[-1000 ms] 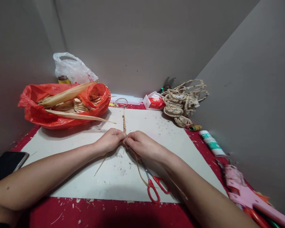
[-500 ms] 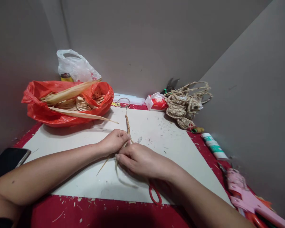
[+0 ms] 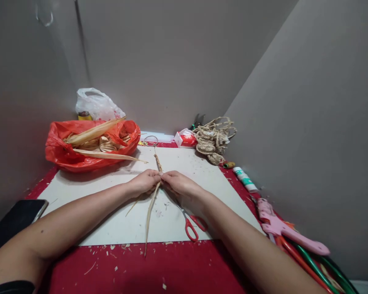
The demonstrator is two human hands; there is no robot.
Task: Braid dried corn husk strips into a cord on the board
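Braid [image 3: 158,162] of dry strips, flat on the white board [image 3: 202,171], running from the hands to the far side, toward a wire ring [image 3: 151,140]. Near end pinched from both sides: left hand [image 3: 144,182] closed on it with fingertips, right hand [image 3: 179,183] closed on it just beside, the two hands touching. Loose strips [image 3: 149,216] hanging from the pinch toward the near edge, over the red cloth [image 3: 159,269]. Red scissors [image 3: 192,224] on the board, just near the right wrist, not held. Far left: red bag [image 3: 67,153] full of dry leaves, behind it a white bag [image 3: 96,105]. Far right: rope coil [image 3: 213,136], beside it a red packet [image 3: 185,139]. Right edge: glue tube [image 3: 245,179], pink tool [image 3: 282,228]. Near left: black phone [image 3: 18,216].
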